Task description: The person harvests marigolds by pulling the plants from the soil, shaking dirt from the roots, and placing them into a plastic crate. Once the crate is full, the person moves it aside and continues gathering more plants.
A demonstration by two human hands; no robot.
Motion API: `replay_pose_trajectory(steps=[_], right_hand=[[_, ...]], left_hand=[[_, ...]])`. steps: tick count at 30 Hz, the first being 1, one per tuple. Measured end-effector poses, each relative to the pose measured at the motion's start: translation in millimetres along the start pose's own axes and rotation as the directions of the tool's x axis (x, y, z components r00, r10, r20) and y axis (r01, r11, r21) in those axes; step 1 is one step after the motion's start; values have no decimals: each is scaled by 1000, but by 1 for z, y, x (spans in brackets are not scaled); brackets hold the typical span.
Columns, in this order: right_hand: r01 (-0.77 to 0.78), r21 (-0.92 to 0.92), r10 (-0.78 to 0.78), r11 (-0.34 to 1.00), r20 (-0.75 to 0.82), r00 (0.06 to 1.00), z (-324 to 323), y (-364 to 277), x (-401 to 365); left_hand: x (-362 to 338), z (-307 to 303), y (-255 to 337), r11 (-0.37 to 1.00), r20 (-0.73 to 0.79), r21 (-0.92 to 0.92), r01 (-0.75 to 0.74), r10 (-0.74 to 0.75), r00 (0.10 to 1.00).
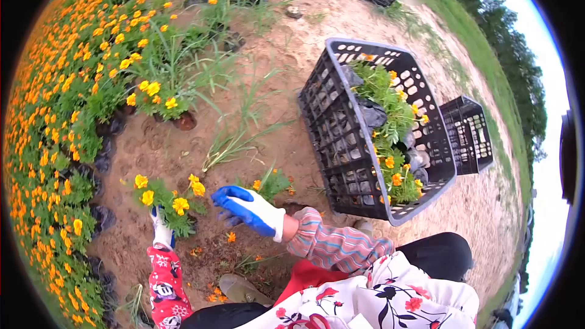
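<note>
A person's gloved left hand [162, 233] sits at the base of a flowering marigold plant [170, 200] on the sandy soil [183, 152], near the edge of a dense marigold bed [58, 103]; leaves hide its fingers, so its grip cannot be told. The right hand [247, 209], in a blue-and-white glove, hangs just beside the plant with fingers loosely spread, holding nothing. A black plastic crate [332, 125] of bagged marigold seedlings [390, 116] stands at the patch's right edge.
</note>
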State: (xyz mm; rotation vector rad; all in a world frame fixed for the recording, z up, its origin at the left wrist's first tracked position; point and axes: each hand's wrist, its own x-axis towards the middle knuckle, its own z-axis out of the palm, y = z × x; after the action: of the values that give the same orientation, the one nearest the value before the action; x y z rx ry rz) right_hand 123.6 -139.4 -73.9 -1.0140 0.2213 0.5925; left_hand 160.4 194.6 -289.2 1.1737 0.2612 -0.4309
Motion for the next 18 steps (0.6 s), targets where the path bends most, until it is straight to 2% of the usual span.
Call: replay_pose_trajectory(steps=[1,2,3,4,6,7,8,9,10,11,12,13,14,15,16,17,18], right_hand=[[30,-163,-16,986,87,996,13,-21,-11],[215,-364,-140,906,221,965,12,-20,-8],[62,-384,21,921,207,978,32,-57,-29],[144,-426,-41,893,240,970,34,-54,-32],[317,-552,-122,771,360,925,39,-62,-45],[408,-622,-134,668,439,889,40,-78,-61],[384,-662,-38,644,473,880,35,-95,-72],[341,-750,40,566,438,898,27,-117,-86],[379,-808,-4,451,423,906,16,-145,-104],[320,-866,-37,385,332,943,-2,-170,-117],[270,-898,-103,347,250,963,-18,-202,-137],[106,-905,-137,413,53,989,-36,-230,-157],[201,-926,-398,318,62,915,-79,-236,-162],[184,-973,-557,141,75,827,-111,-254,-177],[15,-941,-572,338,-193,797,-130,-266,-196],[124,-849,-634,514,-279,721,-165,-266,-205],[191,-737,-632,649,-382,674,-172,-267,-221]], left_hand=[[9,-13,-17,669,65,705,-235,269,961],[17,-26,-33,224,121,938,-263,500,857],[12,-25,-34,163,188,940,-298,480,857],[6,-26,-34,104,255,936,-336,457,852],[-5,21,-6,543,196,733,-408,407,892],[-25,75,28,759,119,539,-366,362,925],[-26,76,31,993,138,-4,-116,115,984],[-26,70,30,993,144,16,-121,117,983],[-21,56,30,974,161,197,-113,81,984],[-16,42,32,922,168,373,-105,44,985],[-12,34,41,837,162,539,-94,7,987],[-12,39,55,722,155,687,-86,-30,987],[-14,42,72,625,163,774,-101,-42,986],[-14,71,98,554,191,822,-133,-47,981],[-18,103,124,493,227,852,-177,-43,973],[-23,139,148,433,277,870,-237,-29,961],[-27,180,171,366,339,877,-311,-13,941]])
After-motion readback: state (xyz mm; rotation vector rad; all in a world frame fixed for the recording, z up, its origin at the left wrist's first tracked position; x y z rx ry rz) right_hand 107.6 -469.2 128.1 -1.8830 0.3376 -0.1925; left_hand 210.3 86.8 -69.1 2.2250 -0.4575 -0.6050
